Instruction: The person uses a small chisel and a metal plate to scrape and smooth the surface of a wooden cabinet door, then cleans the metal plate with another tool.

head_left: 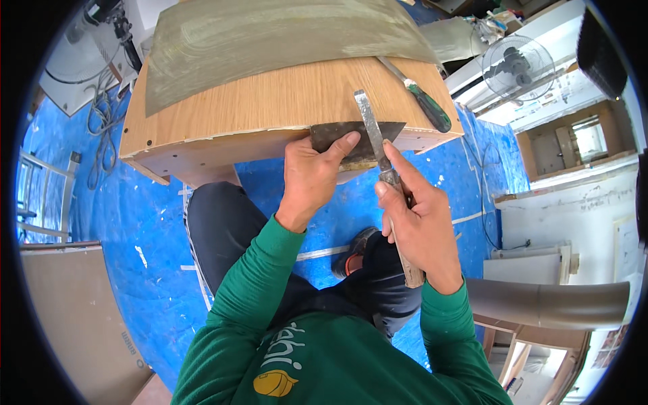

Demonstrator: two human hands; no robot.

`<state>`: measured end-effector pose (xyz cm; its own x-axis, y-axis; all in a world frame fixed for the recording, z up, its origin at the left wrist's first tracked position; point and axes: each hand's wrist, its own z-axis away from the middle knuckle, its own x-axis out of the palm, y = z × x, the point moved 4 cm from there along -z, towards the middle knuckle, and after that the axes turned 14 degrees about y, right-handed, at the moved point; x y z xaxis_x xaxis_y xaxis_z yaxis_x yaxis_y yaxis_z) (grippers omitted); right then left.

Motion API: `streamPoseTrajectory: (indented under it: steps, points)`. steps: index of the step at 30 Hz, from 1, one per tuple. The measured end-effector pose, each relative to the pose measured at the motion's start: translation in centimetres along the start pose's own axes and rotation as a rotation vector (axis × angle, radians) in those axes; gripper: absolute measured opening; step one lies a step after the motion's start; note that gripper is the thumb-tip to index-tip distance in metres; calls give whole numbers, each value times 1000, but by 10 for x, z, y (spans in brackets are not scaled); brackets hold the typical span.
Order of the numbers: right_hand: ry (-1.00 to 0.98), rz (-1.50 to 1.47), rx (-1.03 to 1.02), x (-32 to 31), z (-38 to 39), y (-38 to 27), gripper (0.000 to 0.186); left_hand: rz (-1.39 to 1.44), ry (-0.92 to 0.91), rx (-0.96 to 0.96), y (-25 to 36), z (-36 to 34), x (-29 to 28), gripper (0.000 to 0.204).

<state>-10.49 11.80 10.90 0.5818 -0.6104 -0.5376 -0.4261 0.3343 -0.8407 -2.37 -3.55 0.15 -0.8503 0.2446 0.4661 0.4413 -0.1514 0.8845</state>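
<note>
My left hand [312, 177] grips a dark thin plate [370, 138] at the front edge of the light wood box [250, 108], thumb pressed on its face. My right hand [417, 219] is closed on the worn handle of a chisel [370, 125], its flat metal blade pointing up and away across the plate, index finger along the shank. Behind these, a large grey-green sheet [290, 30] covers the back of the box top. A tool with a green-and-black handle [432, 108] lies on the wood at the right, partly under that sheet.
My knees are bent below the box over blue floor sheeting [142, 202]. Coiled cables [101, 128] and a ladder-like frame [54, 189] are at left, with a board [74, 304] below. A fan [518, 67] stands back right; a grey roll [547, 300] lies lower right.
</note>
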Motion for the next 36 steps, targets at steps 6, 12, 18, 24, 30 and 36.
streamPoseTrajectory:
  steps: [6,12,18,24,30,36]
  points:
    - [-4,-10,24,0,1,5,58,-3,22,-8,-1,0,-1,23]
    - [-9,-1,45,0,2,4,58,-12,27,-10,-4,-1,-1,23]
    - [-15,14,40,1,5,4,58,-40,0,-20,-2,-2,-2,21]
    - [0,91,-36,0,7,5,58,-38,3,-25,-3,-1,-2,22]
    - [44,274,-289,18,-30,-8,57,-7,-11,1,-6,0,-3,22]
    - [37,26,-66,12,-39,-7,56,46,-7,-41,-3,-5,2,21]
